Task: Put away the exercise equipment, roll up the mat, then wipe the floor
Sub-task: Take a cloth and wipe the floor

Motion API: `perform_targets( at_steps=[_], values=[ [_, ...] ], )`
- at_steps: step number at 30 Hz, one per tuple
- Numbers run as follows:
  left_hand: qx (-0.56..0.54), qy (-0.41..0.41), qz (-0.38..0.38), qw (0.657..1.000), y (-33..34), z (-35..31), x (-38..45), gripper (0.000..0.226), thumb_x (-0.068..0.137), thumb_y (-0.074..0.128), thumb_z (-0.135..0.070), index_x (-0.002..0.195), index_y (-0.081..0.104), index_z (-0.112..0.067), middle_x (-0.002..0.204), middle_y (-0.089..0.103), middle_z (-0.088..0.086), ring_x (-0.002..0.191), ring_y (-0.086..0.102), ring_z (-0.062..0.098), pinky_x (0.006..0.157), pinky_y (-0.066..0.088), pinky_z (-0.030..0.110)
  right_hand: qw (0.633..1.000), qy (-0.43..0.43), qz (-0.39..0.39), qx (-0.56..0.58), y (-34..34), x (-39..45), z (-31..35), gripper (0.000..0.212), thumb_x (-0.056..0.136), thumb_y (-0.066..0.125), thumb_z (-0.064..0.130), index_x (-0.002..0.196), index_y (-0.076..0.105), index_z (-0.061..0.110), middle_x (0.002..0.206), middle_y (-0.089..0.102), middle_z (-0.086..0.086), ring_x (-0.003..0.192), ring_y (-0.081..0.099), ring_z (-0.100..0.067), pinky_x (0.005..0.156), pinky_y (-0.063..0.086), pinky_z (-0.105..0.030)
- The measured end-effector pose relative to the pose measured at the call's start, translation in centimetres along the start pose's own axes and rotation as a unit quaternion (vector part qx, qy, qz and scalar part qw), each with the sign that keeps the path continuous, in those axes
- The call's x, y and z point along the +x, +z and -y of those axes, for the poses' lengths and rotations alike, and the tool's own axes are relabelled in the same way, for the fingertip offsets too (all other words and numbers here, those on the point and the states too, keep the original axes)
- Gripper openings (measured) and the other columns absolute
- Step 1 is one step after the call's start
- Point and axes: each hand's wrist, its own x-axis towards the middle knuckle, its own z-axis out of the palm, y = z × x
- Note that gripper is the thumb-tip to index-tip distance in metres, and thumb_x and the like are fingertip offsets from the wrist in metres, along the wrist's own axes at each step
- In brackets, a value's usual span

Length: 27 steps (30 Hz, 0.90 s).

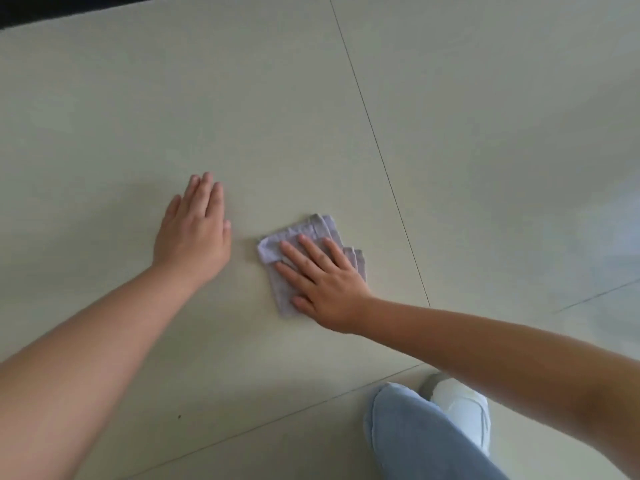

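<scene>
Head view looks down on pale floor tiles crossed by thin grout lines. Your right hand lies flat on a folded grey cloth, fingers straight and spread, pressing it to the tile; nothing is gripped. The cloth sits on the floor just left of a long grout line, its layered edges showing beyond your fingertips. Your left hand rests palm down on bare tile beside it, fingers straight and together, apart from the cloth and likely bracing you. A jeans knee and a white shoe show at the lower edge.

No mat or equipment is in view, so you seem to be on the wiping step. The cloth looks light, thin and limp: it will slide easily on smooth tile and may unfold or bunch. Keep your palm across the middle of the fold, fingers covering the loose edges.
</scene>
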Motion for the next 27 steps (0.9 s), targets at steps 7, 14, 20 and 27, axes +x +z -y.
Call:
perform_targets(
  at_steps=[7,14,20,27],
  values=[
    [-0.02,0.091,0.007,0.996,1.9,-4.9,0.9,0.057,0.093,0.048,-0.009,0.142,0.026,0.009,0.154,0.017,0.023,0.145,0.014,0.035,0.116,0.015,0.047,0.983,0.146,0.105,-0.048,1.5,-15.8,-9.6,0.063,0.095,0.0,0.055,0.147,0.02,0.025,0.151,0.031,-0.007,0.147,-0.005,-0.021,0.118,-0.003,-0.034],
    [0.042,0.108,0.062,0.991,2.2,-7.8,2.8,0.063,0.099,0.034,-0.026,0.149,0.005,0.0,0.158,-0.005,0.014,0.148,-0.003,0.025,0.119,0.002,0.036,0.804,0.573,0.007,0.159,-3.7,-8.9,-16.7,0.057,0.1,0.019,0.037,0.15,-0.002,0.019,0.159,-0.012,-0.004,0.146,-0.014,-0.024,0.119,-0.007,-0.045],
    [0.015,0.12,0.008,0.993,2.9,-7.6,3.2,0.056,0.08,0.046,-0.023,0.122,0.054,0.014,0.133,0.051,0.029,0.121,0.053,0.042,0.094,0.04,0.061,0.935,0.336,-0.029,0.108,-4.6,4.2,-12.0,0.055,0.099,0.025,0.04,0.149,0.014,0.021,0.16,0.003,-0.003,0.148,0.001,-0.025,0.119,0.001,-0.045],
    [-0.022,0.045,-0.042,0.998,0.9,-6.0,8.2,0.057,0.098,0.041,-0.019,0.144,0.022,0.009,0.156,0.011,0.023,0.146,0.011,0.033,0.117,0.01,0.045,0.964,0.263,0.038,0.026,-1.4,-8.6,-13.3,0.069,0.094,0.002,0.055,0.136,0.04,0.016,0.142,0.047,-0.012,0.135,0.032,-0.03,0.111,0.014,-0.038]
  ],
)
